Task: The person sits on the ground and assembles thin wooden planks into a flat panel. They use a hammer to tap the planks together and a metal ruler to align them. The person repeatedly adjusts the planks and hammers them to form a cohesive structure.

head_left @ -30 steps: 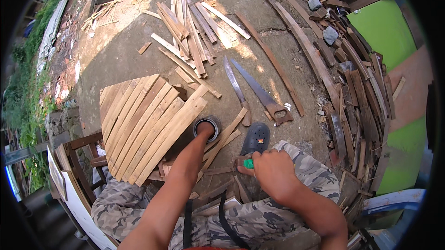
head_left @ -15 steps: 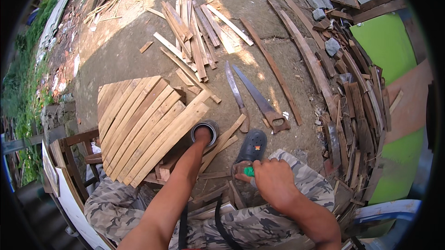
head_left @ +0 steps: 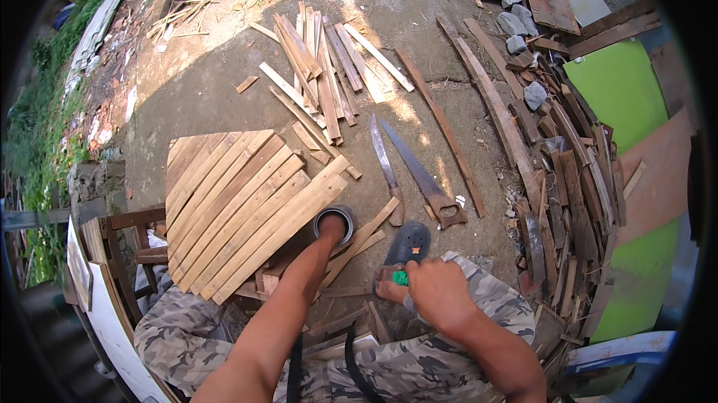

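Closest to me, the person's camouflage trousers (head_left: 179,343) are spreading wide at both knees. The right hand (head_left: 437,294) is hanging between them by the right knee, its fingers curling tightly around a small green object (head_left: 400,278), most of which the fist is hiding. The left hand (head_left: 331,228) is dipping into a dark round can (head_left: 348,217), so I cannot tell what its fingers are doing. That can is standing just beside the right edge of a slatted wooden panel (head_left: 232,216), and a dark clog (head_left: 410,242) is resting to the can's right. Beyond, a long knife (head_left: 383,160) and a handsaw (head_left: 419,167) are lying side by side on the ground. Farther off, loose wood strips (head_left: 314,66) are lying heaped across one another.
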### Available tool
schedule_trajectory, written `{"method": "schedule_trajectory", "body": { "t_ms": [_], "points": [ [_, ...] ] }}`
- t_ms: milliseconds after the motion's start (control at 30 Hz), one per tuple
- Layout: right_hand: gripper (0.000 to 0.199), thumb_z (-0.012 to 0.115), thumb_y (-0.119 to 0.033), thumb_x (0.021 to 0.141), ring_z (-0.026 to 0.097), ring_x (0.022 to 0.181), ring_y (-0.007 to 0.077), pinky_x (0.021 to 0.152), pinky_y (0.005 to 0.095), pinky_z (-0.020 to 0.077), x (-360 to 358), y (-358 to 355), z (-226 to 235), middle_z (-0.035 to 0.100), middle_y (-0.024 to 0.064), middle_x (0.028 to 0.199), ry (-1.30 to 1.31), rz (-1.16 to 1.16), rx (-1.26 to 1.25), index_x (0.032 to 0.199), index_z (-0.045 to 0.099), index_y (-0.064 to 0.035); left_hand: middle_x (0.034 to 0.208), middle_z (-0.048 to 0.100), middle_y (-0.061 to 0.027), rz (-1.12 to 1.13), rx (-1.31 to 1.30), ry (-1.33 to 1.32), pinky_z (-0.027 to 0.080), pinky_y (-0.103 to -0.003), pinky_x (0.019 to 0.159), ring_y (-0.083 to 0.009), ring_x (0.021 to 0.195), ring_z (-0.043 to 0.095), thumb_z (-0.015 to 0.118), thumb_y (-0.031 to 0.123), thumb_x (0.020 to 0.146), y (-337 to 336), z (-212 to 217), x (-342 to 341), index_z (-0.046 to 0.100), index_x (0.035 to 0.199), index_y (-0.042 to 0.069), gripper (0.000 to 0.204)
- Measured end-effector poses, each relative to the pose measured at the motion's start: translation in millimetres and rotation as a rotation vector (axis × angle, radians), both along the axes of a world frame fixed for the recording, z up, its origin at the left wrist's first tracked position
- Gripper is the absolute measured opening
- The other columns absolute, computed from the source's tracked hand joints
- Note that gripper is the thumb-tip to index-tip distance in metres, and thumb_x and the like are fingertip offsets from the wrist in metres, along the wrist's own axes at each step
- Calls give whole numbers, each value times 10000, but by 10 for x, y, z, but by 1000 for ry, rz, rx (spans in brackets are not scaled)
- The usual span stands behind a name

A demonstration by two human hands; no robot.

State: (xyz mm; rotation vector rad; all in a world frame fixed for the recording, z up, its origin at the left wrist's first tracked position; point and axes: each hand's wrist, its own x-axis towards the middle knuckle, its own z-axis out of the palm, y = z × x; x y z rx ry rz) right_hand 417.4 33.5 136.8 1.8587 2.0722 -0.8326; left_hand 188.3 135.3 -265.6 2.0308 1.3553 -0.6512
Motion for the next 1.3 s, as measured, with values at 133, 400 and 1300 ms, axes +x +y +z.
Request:
{"method": "schedule_trajectory", "body": {
  "t_ms": [133,400,1300],
  "points": [
    [562,591,-600,927,724,805,312,715,418,560,-17,-9,-30,718,154,814,-16,6,-26,878,696,-50,1476,562,-178,-9,13,-48,402,-433,1140,-344,1368,533,388,291,1057,24,20,-12,620,1364,13,475],
    [356,700,-431,899,716,845,258,709,380,524,-11,6,24,723,100,862,-79,65,-51,926,703,-76,1568,467,-149,61,-70,11,337,-410,1209,-306,1450,445,383,199,1060,-12,9,9,533,1474,52,464],
    [180,684,-167,866,755,841,287,713,403,589,-8,42,141,753,112,900,-63,78,-123,1015,713,-71,866,731,-66,744,-571,-378,591,-268,638,-130,740,699,723,114,919,219,1443,-378,727,1064,10,179]
  ]
}}
